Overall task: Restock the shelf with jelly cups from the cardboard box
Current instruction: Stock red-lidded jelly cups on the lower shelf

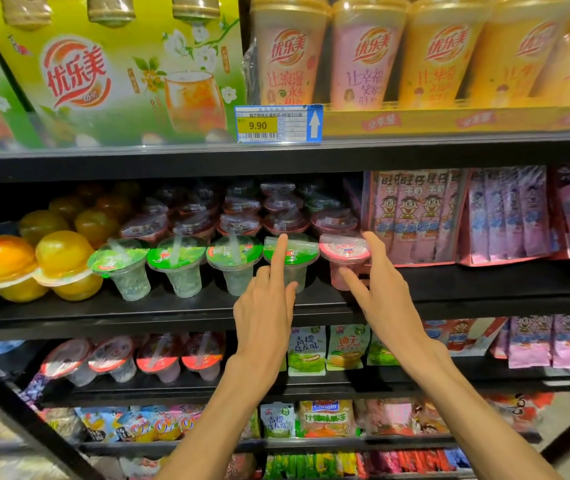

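At frame centre, the left hand (265, 299) is touching a green-lidded jelly cup (290, 259); the right hand (380, 285), fingers spread, is cradling a pink-lidded jelly cup (344, 258), likely light, rigid, slick plastic best gripped beneath the rim.

We see a shelf (172, 306) that looks like matt black painted metal, and on it jelly cups (233, 263) of clear, glossy plastic sealed with shiny green film lids, beside a pink-lidded cup (344, 258) of the same smooth transparent plastic. To their left sit orange jellies (3, 259) in slick, highly reflective plastic shells, and to the right pink pouches (411, 216) of glossy, slightly crinkled foil-like film. Above, we note a printed cardboard carton (114, 71) with a satin sheen, tall cups (288, 53) wrapped in shiny film, and a paper price tag (278, 123) behind a clear glossy holder.
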Motion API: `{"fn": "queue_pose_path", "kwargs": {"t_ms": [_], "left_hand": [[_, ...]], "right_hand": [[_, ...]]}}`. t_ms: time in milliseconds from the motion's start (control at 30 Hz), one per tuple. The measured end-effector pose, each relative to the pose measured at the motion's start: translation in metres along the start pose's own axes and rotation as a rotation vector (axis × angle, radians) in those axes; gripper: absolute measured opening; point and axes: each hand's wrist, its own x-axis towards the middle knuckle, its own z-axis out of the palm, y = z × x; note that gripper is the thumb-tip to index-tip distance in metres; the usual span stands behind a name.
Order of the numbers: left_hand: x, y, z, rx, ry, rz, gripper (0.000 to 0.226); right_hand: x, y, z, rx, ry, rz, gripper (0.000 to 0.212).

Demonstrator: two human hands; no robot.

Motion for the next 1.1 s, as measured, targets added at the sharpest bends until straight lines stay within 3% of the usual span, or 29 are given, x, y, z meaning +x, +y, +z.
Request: {"fn": "queue_pose_path", "kwargs": {"t_ms": [1100], "left_hand": [[-0.0007, -0.0002, 0.0022, -0.004, 0.027, -0.004, 0.088]], "right_hand": [[-0.0060, 0.0071, 0.0048, -0.055, -0.031, 0.039, 0.096]]}}
